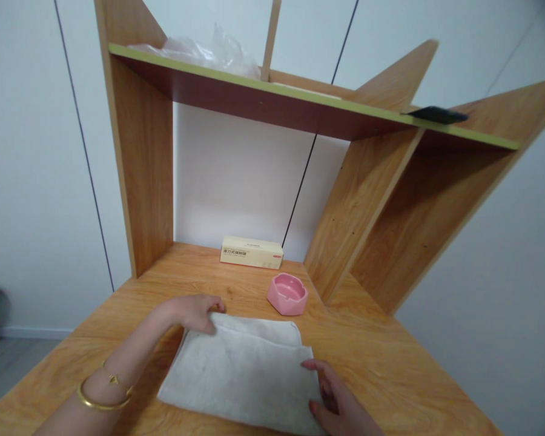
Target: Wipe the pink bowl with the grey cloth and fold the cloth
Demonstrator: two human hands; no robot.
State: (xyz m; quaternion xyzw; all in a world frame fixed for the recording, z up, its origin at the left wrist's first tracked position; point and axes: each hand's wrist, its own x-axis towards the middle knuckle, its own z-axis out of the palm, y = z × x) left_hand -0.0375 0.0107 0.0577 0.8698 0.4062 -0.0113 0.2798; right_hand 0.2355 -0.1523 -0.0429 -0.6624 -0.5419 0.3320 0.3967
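A light grey cloth point(249, 375) lies folded over on the wooden desk, its back layer showing beyond the front fold. At its far left corner is my left hand point(197, 312), fingers curled round the edge with the thumb on top. My right hand point(340, 402) rests against the right edge, index finger and thumb spread apart and touching the fabric; its other fingers are partly hidden. Just behind the cloth, to the right, sits a pink faceted ashtray point(287, 295).
A long cream cling film box point(251, 252) stands at the back of the desk point(390, 369). Wooden shelving point(148, 175) rises on both sides. On the upper shelf lie a clear plastic bag point(209, 54) and a dark flat object point(438, 114).
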